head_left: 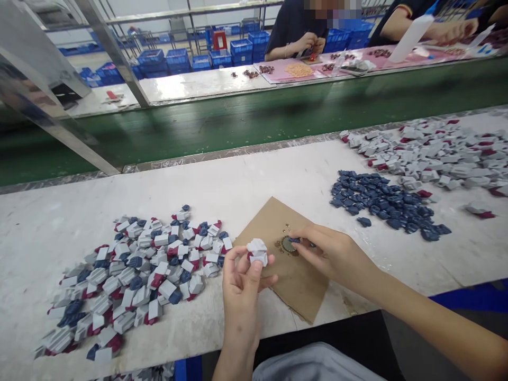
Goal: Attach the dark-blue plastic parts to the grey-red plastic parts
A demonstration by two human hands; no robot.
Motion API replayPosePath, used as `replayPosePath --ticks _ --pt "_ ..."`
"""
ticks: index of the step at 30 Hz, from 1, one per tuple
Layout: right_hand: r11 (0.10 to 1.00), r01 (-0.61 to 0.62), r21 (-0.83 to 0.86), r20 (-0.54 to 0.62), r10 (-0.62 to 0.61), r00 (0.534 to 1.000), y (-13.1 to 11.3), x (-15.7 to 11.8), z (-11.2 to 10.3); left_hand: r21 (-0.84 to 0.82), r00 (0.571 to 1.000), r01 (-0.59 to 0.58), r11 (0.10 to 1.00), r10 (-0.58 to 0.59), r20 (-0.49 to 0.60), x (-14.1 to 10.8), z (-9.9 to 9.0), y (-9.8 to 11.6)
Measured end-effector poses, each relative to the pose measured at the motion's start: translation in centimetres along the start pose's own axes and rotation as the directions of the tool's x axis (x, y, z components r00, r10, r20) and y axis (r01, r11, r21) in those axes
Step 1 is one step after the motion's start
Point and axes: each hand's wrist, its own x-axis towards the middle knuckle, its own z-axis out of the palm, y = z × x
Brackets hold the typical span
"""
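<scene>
L hand (240, 283): up off the table (278, 174), near the cardboard's near-L edge. Thumb on front face of grey pc (259, 252), other fingers curled behind & beside it, so grip closed on pc, not a full fist. Grey pc sits at thumb tip, upper part standing clear above thumb; bit of maroon shows on its L side, by the fingers.

R hand (333, 251): comes in from R, over cardboard (257, 225). Thumb + index nearly together, small navy pc (294, 239) pinched btwn the tips. Navy pc right at fingertip ends, its L end poking out, over round dish (287, 244) w/ ridged rim. Contact w/ dish: can't tell. Another bit of navy (312, 244) shows farther back, btwn R fingers; held or not, can't tell.

Grey pc & navy pc apart, grey to L, navy to R. Shiny droplets (287, 228) + dark spots on cardboard around dish.

L of cardboard: mixed heap (146, 270), grey/maroon/navy pcs. R: navy heap (381, 201); beyond it, big grey-&-maroon heap (444, 153).

Far side, past green strip (222, 127): co-worker's hands (307, 45) close together over small red item; white bottle (413, 37) tilted, near a 2nd co-worker's arm. Blue crates (242, 52) stacked behind.
</scene>
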Motion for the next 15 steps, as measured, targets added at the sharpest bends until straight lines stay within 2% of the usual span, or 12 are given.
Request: replayPosePath --ticks 6,8,12,15 --pt "0.999 -0.035 0.021 0.047 0.034 0.998 0.4 0.3 0.6 -0.035 0.998 0.038 0.999 -0.039 -0.045 0.3 -0.1 -0.3" --pt "0.996 -0.04 0.079 0.009 0.04 0.999 -0.1 0.6 0.1 -0.033 0.998 0.03 0.999 -0.031 -0.053 0.3 0.0 -0.4" --pt "0.948 -0.11 0.299 -0.131 0.155 0.979 -2.6 1.3 -2.1 0.004 0.998 0.021 1.0 -0.021 -0.053 0.0 0.3 -0.5" --pt "0.911 -0.104 0.399 -0.159 0.181 0.971 -4.3 1.6 -3.2 -0.008 0.999 0.033 0.999 -0.033 -0.026 -0.2 0.5 -0.6"
